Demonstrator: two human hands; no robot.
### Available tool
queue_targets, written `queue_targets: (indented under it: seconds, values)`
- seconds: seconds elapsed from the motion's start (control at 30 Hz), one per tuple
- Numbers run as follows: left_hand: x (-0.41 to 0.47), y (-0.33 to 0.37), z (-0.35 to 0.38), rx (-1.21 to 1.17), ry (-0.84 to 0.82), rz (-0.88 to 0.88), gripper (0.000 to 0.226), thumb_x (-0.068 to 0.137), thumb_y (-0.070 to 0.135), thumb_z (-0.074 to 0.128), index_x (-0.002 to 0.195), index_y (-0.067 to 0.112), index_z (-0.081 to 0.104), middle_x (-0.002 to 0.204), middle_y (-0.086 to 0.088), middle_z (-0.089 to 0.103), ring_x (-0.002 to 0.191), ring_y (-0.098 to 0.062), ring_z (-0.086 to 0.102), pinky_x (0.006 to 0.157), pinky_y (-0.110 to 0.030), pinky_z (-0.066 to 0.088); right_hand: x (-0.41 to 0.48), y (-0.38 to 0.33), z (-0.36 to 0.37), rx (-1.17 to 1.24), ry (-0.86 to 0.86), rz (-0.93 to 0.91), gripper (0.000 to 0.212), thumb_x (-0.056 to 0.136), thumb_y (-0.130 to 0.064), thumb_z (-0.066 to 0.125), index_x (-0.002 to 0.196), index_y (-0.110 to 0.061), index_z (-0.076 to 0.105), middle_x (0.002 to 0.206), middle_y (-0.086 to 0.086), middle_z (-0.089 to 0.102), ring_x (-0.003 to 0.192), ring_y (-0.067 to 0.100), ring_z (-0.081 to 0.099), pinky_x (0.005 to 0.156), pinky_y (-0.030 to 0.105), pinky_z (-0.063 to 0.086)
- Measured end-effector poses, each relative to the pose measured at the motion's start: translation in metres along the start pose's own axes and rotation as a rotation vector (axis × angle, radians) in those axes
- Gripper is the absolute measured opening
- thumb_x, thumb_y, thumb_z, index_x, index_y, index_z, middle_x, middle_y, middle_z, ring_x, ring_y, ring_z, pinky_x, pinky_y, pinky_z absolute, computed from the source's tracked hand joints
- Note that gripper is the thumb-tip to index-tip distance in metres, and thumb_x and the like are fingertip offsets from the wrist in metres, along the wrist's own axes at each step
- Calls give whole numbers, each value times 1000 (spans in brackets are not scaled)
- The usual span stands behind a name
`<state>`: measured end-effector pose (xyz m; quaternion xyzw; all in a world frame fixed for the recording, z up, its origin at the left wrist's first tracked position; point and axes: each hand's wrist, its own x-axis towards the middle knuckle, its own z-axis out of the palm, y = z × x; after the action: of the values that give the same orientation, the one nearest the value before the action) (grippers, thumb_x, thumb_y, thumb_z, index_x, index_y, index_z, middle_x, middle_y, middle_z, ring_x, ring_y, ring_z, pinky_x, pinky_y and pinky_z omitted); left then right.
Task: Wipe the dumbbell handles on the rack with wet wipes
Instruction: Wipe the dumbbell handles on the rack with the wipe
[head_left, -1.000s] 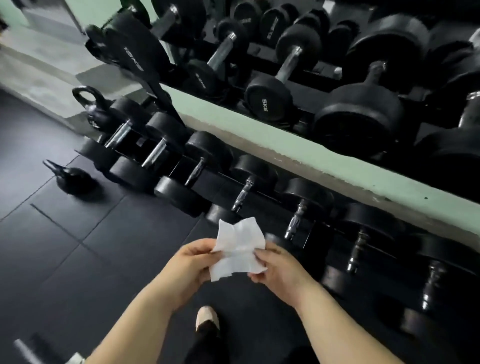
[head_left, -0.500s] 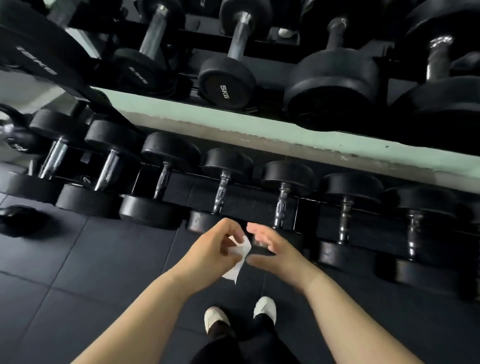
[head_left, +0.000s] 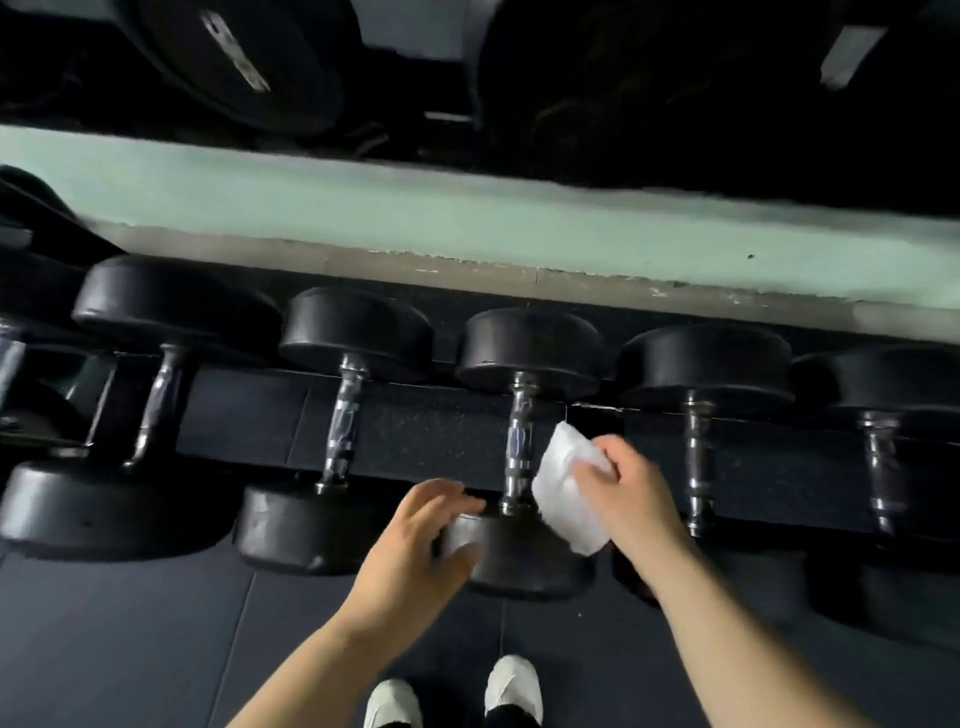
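White wet wipe (head_left: 566, 488) in right hand (head_left: 631, 499), beside dumbbell handle (head_left: 519, 441) on rack (head_left: 415, 431).

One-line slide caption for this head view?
Right hand brings a white wet wipe beside a chrome dumbbell handle on the lower rack while the left hand reaches the near weight head.

A crumpled white wet wipe (head_left: 566, 486) is pinched in the right grip (head_left: 626, 486), hanging just beside the chrome dumbbell handle (head_left: 519, 441) to its left. That black-headed dumbbell (head_left: 524, 556) lies on the rack (head_left: 415, 431).
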<state>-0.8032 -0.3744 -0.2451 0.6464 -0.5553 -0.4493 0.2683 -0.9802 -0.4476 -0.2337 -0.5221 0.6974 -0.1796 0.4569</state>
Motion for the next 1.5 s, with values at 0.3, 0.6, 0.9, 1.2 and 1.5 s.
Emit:
queue_targets:
  seconds: [0.3, 0.6, 0.9, 1.2, 1.5]
  values:
    - [58, -72, 15, 65, -69, 273, 19, 65, 25, 78, 64, 30, 60, 95, 26, 57, 86, 4, 55, 70, -5, 40, 70, 46, 28, -43, 237, -206, 10, 86, -9, 51, 81, -8, 59, 68, -1, 52, 59, 8, 43, 47, 12, 33]
    - [56, -77, 15, 55, -24, 466, 38, 53, 62, 52, 84, 41, 58, 89, 22, 60, 84, 0, 57, 74, -8, 41, 83, 68, 47, 196, 240, 0, 7, 85, -14, 54, 82, -18, 57, 81, -1, 56, 76, 14, 52, 63, 23, 44]
    - [57, -76, 19, 39, -32, 449, 35, 53, 58, 59, 81, 37, 59, 88, 19, 61, 82, -1, 58, 69, -5, 41, 101, 62, 64, 482, -90, -73, 12, 88, -7, 53, 82, -15, 58, 82, 5, 60, 77, 18, 57, 71, 29, 46]
    - [57, -79, 19, -16, -58, 425, 23, 53, 55, 57, 71, 41, 60, 83, 18, 62, 77, 0, 59, 68, -4, 41, 94, 73, 62, 438, -285, -22, 25, 86, 6, 48, 68, -12, 49, 61, 0, 53, 46, 4, 54, 43, 12, 43]
    - [60, -78, 20, -31, -69, 431, 17, 54, 52, 60, 64, 39, 59, 76, 17, 62, 70, 1, 58, 65, -5, 42, 103, 69, 59, 368, -335, -42, 22, 86, 2, 49, 71, -14, 51, 70, 3, 53, 61, 10, 51, 56, 16, 45]
